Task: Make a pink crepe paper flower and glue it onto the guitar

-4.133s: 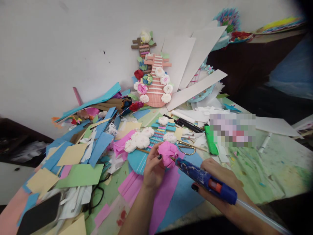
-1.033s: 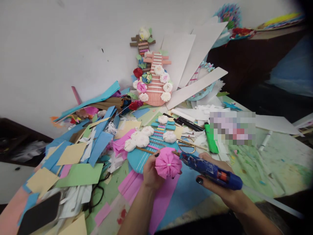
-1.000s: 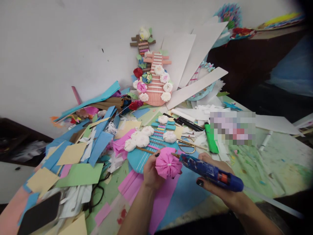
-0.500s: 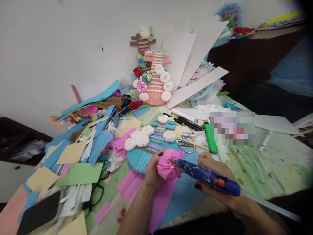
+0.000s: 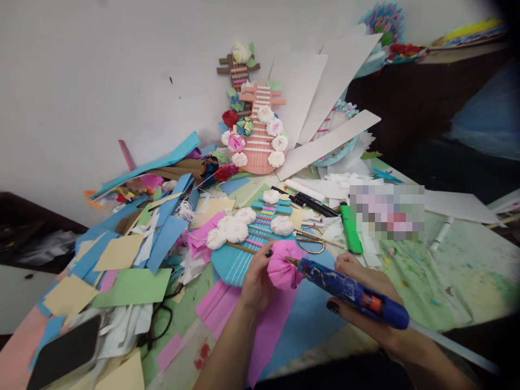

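My left hand [image 5: 257,279] is closed around a pink paper flower [image 5: 284,271], whose gathered folds face up. In my right hand [image 5: 371,295] is a blue glue gun [image 5: 345,287], with a white glue stick [image 5: 450,346] jutting from its back end. The gun's metal nozzle meets the flower near its centre. Just beyond my left hand lies a blue paper lute [image 5: 227,265] with white strings and several white paper flowers [image 5: 231,228] on it. Pink crepe paper [image 5: 268,330] is spread beneath my left hand.
Gold-handled scissors [image 5: 311,241], black pens [image 5: 314,205] and a green object [image 5: 351,230] lie beyond the glue gun. Paper scraps [image 5: 134,287] and a phone [image 5: 67,352] crowd the left side. A pink paper lute [image 5: 260,146] leans against the wall.
The flower has turned in my left hand and its folds look more bunched. My right hand has shifted the glue gun slightly right, its nozzle still at the flower.
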Motion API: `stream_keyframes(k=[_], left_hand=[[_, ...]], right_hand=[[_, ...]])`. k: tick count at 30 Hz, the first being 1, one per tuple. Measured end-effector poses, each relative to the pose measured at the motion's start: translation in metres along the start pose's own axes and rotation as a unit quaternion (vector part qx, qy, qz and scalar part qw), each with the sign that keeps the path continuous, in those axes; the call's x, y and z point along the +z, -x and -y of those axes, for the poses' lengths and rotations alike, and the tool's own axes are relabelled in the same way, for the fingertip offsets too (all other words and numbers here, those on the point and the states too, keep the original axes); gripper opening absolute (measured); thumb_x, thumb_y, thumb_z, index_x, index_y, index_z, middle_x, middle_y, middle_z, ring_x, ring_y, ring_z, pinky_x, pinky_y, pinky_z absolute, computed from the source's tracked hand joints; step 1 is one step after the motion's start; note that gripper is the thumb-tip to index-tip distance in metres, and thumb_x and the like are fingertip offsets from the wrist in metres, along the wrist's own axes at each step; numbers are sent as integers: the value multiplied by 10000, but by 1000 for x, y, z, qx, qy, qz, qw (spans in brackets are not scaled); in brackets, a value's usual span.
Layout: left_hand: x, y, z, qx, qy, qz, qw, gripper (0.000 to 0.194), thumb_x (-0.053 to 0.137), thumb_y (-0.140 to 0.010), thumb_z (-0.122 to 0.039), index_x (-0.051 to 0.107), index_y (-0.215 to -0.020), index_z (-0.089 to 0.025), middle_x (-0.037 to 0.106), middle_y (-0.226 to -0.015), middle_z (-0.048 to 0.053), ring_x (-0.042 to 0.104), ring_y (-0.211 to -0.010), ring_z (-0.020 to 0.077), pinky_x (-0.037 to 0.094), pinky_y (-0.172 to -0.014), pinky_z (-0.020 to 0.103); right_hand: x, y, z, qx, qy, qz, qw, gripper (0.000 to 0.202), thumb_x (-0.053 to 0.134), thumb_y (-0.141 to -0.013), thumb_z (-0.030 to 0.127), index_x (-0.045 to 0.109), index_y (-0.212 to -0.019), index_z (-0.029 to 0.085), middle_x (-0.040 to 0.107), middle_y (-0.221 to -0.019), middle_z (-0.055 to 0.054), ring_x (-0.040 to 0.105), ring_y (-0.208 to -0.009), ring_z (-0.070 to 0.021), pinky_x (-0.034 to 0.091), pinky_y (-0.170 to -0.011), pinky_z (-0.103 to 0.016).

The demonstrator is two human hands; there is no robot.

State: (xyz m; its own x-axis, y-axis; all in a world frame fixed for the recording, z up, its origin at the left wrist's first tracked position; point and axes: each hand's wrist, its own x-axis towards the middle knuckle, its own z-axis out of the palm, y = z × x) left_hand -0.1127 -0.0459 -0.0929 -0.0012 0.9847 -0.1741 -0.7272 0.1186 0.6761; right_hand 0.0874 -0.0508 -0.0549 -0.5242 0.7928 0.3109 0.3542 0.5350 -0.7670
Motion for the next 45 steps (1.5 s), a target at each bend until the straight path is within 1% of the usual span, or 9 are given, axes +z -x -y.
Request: stream_keyframes(k=[4,9,17,22,27,31,34,40,45], left_hand=[[6,2,-3,23,-19,51,998,332,674,-693,-270,601,-1006,-189,637,-893,32,617,-782,163,467,-683,246],[7,5,-5,42,-35,58,997,441,713,-655,-231,541,-1061,-228,617,-908,23,610,-735,146,471,-634,235],[9,6,-6,63,-35,58,996,421,743,-620,-229,543,-991,-235,608,-918,30,592,-776,161,469,-632,235],[8,5,-5,72,-37,59,995,414,734,-623,-198,537,-985,-233,610,-940,28,586,-768,144,457,-626,217],[4,3,-3,82,-41,67,994,435,744,-620,-231,526,-996,-232,597,-1067,45,593,-857,162,474,-664,227],[2,2,-3,86,-39,79,992,427,740,-624,-227,529,-994,-239,584,-1124,45,593,-880,164,476,-676,231],[2,3,-3,88,-41,79,992,419,739,-625,-237,535,-991,-248,573,-1178,48,593,-930,186,476,-686,240],[2,4,-3,85,-24,90,992,423,729,-632,-233,536,-1008,-242,613,-1107,49,606,-929,190,475,-739,262],[1,4,-3,82,2,93,992,422,721,-643,-239,542,-1025,-243,619,-1103,53,606,-959,200,483,-788,289]], right_hand=[[4,3,7,29,-12,-69,997,189,536,-838,274,418,-704,211,410,-638,14,414,-594,-149,335,-567,-291],[12,9,11,35,-27,-84,995,231,558,-822,288,405,-664,217,445,-623,4,447,-600,-165,361,-558,-296],[15,10,6,46,-26,-98,994,214,539,-829,265,401,-675,211,424,-634,3,445,-626,-162,361,-567,-289],[17,10,5,40,-47,-57,996,225,537,-832,300,392,-689,205,413,-656,7,391,-608,-147,326,-564,-287],[18,11,3,61,-58,-77,993,223,531,-846,309,411,-692,200,411,-660,7,402,-623,-146,332,-572,-281],[16,14,3,36,-65,-61,995,231,546,-824,346,425,-682,210,439,-657,-4,418,-620,-160,354,-580,-295],[12,15,3,26,-69,-72,995,238,571,-808,375,449,-675,220,454,-630,-8,447,-630,-177,376,-597,-305],[7,14,-1,59,-85,-49,993,250,545,-827,414,507,-701,201,482,-674,-18,464,-633,-167,352,-553,-286],[5,17,-7,54,-121,-34,991,225,588,-797,407,558,-704,204,527,-686,-28,513,-688,-192,419,-613,-303]])
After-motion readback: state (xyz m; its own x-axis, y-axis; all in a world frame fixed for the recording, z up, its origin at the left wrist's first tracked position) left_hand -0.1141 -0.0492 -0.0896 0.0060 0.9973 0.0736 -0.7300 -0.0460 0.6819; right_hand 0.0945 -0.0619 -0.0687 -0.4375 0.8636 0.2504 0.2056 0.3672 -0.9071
